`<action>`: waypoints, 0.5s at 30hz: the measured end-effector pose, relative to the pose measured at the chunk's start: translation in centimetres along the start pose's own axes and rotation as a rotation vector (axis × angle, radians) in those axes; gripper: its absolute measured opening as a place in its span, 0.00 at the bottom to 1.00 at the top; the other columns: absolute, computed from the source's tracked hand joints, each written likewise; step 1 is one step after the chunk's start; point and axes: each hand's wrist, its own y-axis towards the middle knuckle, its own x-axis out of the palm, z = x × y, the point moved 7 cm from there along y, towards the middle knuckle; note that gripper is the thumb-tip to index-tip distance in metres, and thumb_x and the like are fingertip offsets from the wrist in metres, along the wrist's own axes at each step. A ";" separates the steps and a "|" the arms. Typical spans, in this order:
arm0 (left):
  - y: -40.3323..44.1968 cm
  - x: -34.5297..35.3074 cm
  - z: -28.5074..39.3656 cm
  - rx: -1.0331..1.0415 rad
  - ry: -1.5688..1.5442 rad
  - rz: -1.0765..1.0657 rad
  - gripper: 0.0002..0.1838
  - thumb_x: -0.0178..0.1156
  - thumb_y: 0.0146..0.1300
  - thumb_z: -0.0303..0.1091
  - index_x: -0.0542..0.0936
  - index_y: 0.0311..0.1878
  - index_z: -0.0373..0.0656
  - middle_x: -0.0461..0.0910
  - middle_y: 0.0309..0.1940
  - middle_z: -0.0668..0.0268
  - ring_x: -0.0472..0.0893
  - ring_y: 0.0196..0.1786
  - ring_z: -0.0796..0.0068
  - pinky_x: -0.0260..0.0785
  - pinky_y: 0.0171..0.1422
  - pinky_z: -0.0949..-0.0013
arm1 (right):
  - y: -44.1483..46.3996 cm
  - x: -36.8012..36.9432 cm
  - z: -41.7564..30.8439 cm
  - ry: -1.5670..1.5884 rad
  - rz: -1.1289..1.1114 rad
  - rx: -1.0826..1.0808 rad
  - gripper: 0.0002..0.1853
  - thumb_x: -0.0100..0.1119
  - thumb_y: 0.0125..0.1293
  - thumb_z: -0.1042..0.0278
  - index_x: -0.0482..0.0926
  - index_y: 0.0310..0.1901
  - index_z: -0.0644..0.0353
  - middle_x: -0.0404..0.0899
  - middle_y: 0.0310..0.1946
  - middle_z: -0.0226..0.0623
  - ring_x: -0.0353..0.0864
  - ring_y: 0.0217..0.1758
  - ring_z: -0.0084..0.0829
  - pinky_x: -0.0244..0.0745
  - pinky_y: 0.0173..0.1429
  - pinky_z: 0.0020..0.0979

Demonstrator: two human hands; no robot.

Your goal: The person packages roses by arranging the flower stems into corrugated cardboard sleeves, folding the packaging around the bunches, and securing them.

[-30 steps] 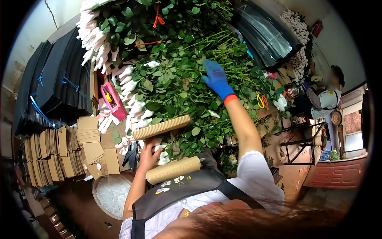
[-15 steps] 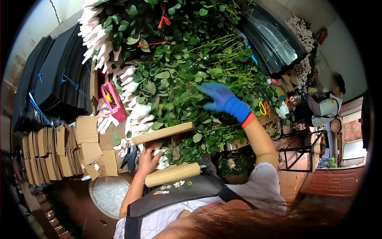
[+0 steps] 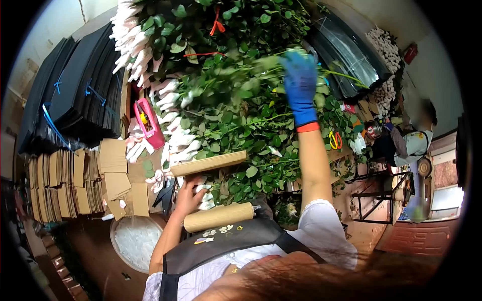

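Note:
My right hand [image 3: 300, 80], in a blue glove, is closed round a leafy green stem [image 3: 346, 76] over the pile of stems. Blur hides part of the stem's leafy end to the left of the glove. My bare left hand [image 3: 190, 196] rests at the near side of the pile, fingers apart, between two pieces of corrugated cardboard. One strip [image 3: 210, 163] stands just beyond it and a curved piece [image 3: 219, 217] lies nearer my apron. White-wrapped flower heads [image 3: 181, 145] line the left side of the leaves [image 3: 236, 125].
A pink basket [image 3: 148, 123], cardboard stacks [image 3: 65, 185] and black sheets [image 3: 80, 90] are at left. Yellow-and-red scissors [image 3: 335, 140] lie right of the leaves. A round tub [image 3: 135, 244] stands below. Another person [image 3: 414, 140] is at the far right.
My right hand has moved up and away over the pile and now has a stem in it, its leaves blurred. My left hand has stayed between the cardboard pieces.

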 end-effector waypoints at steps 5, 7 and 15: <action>0.1 0.1 -0.2 0.008 0.030 -0.017 0.28 0.70 0.64 0.42 0.75 0.64 0.45 0.78 0.56 0.52 0.84 0.46 0.53 0.79 0.49 0.59 | -4.5 -5.5 5.2 0.452 -0.146 0.187 0.18 0.58 0.65 0.75 0.84 0.56 0.59 0.85 0.53 0.44 0.82 0.59 0.44 0.73 0.67 0.40; -0.2 0.7 -1.1 -0.046 -0.008 -0.039 0.28 0.70 0.64 0.41 0.74 0.66 0.46 0.78 0.56 0.52 0.84 0.48 0.53 0.78 0.51 0.58 | -8.0 -8.2 4.1 0.694 -0.261 0.294 0.18 0.56 0.66 0.80 0.84 0.56 0.59 0.83 0.54 0.45 0.81 0.58 0.45 0.74 0.64 0.39; 0.3 -0.5 1.0 0.052 0.043 -0.016 0.21 0.67 0.65 0.44 0.81 0.57 0.42 0.75 0.56 0.47 0.77 0.58 0.44 0.72 0.61 0.54 | -24.5 -6.5 -4.8 0.457 -0.816 0.098 0.21 0.61 0.65 0.73 0.81 0.60 0.56 0.81 0.59 0.45 0.80 0.60 0.50 0.75 0.64 0.43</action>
